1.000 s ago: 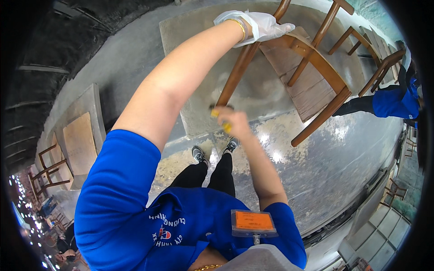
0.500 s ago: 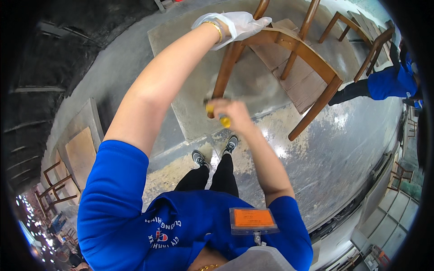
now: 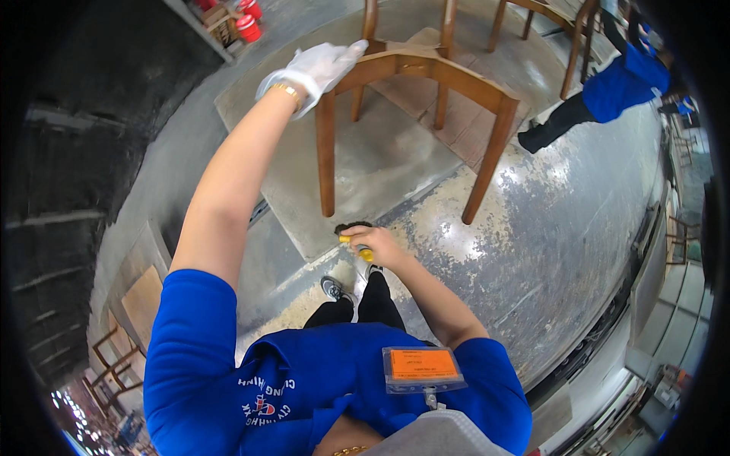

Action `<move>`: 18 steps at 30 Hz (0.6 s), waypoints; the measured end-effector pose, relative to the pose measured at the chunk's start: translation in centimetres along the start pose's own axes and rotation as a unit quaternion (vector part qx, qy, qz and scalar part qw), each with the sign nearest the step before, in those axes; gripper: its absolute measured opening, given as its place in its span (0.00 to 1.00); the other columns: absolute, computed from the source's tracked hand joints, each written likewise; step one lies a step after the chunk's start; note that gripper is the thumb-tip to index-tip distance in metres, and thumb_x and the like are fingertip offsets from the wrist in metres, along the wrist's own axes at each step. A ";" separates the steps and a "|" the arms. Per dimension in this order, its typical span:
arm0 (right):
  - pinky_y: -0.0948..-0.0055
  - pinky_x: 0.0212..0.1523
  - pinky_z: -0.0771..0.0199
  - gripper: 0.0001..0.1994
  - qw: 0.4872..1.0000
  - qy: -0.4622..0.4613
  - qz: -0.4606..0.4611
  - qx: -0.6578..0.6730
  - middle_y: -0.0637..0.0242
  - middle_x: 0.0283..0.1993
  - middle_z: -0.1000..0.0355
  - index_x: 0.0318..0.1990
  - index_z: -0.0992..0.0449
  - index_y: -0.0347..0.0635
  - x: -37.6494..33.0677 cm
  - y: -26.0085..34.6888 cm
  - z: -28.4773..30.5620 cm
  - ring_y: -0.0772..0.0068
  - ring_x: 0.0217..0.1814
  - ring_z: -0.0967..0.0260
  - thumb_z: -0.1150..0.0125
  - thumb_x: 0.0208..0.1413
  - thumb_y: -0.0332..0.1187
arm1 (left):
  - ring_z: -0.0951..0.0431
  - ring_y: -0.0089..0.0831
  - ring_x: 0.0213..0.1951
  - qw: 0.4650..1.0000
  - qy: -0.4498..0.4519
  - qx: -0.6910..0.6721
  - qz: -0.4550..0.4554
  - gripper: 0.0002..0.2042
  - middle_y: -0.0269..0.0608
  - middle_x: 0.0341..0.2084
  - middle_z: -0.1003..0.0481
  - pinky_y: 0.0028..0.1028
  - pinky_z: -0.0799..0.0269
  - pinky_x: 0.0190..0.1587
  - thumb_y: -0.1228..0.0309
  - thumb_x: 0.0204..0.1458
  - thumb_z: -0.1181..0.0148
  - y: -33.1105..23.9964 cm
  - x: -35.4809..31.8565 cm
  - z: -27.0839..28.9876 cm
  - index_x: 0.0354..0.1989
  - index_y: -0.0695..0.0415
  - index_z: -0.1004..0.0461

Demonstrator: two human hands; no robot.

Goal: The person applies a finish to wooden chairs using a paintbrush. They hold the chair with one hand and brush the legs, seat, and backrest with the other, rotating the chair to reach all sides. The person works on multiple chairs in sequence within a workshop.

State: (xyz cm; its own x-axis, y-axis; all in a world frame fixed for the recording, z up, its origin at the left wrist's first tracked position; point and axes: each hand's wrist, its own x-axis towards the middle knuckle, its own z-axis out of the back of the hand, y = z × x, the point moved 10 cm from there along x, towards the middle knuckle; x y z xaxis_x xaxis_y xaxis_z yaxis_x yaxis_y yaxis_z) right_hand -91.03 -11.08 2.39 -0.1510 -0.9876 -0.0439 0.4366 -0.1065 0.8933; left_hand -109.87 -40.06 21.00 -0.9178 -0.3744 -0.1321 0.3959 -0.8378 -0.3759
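Observation:
A brown wooden chair [image 3: 426, 72] stands on a grey slab [image 3: 365, 167] in front of me. My left hand [image 3: 319, 64], in a white glove, grips the chair's seat frame at its near left corner. My right hand [image 3: 376, 245] is bare and closed around a yellow-handled brush [image 3: 352, 232] with dark bristles, held low near the slab's front edge, just in front of the chair's near left leg [image 3: 326, 152]. The brush is apart from the leg.
Another person in blue [image 3: 608, 83] stands at the upper right beside a second wooden chair [image 3: 555, 23]. Red containers [image 3: 247, 23] sit at the top left. More chair frames [image 3: 114, 357] stand at the lower left. The floor [image 3: 563, 228] is worn and shiny.
The chair has been tipped from its slant onto its legs, with my left hand still on the frame. My right hand with the brush has dropped lower, away from the leg.

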 end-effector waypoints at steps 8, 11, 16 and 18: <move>0.58 0.65 0.24 0.11 0.609 -0.588 0.211 0.488 0.52 0.68 0.27 0.36 0.29 0.46 -13.4 -2.1 30.0 0.57 0.72 0.30 0.36 0.64 0.18 | 0.40 0.56 0.76 1.000 0.004 -0.004 -0.014 0.35 0.50 0.73 0.32 0.50 0.53 0.80 0.37 0.71 0.71 -0.1 0.8 -1.2 0.75 0.41 0.31; 0.59 0.57 0.21 0.11 0.574 -0.666 0.071 0.471 0.55 0.59 0.23 0.40 0.31 0.47 -19.0 -11.3 29.5 0.62 0.62 0.25 0.36 0.65 0.19 | 0.41 0.55 0.77 1.000 0.004 0.000 -0.001 0.35 0.52 0.72 0.31 0.46 0.53 0.80 0.38 0.72 0.70 -0.1 0.8 -1.3 0.72 0.43 0.28; 0.66 0.32 0.22 0.07 0.306 -0.823 -0.326 0.350 0.70 0.34 0.25 0.38 0.29 0.46 -29.9 -21.4 19.9 0.73 0.31 0.26 0.37 0.60 0.23 | 0.36 0.56 0.74 0.999 -0.006 -0.044 0.019 0.36 0.56 0.68 0.27 0.43 0.47 0.77 0.37 0.72 0.67 -0.7 0.4 -1.4 0.68 0.49 0.23; 0.68 0.33 0.23 0.08 0.410 -0.781 -0.341 0.325 0.71 0.33 0.25 0.35 0.28 0.48 -27.0 -20.5 23.4 0.74 0.32 0.27 0.35 0.58 0.22 | 0.33 0.56 0.72 0.997 -0.017 -0.077 0.023 0.37 0.58 0.66 0.26 0.41 0.44 0.76 0.37 0.72 0.66 -1.4 0.1 -1.3 0.67 0.52 0.22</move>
State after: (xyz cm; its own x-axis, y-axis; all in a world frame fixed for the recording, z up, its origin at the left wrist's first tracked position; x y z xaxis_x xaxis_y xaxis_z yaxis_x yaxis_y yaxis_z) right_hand -116.64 20.52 -4.26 -0.6469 0.5796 -0.4956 -0.4315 0.2576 0.8645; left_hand -110.52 -38.38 20.29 -0.8965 -0.4262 -0.1212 0.4251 -0.7498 -0.5070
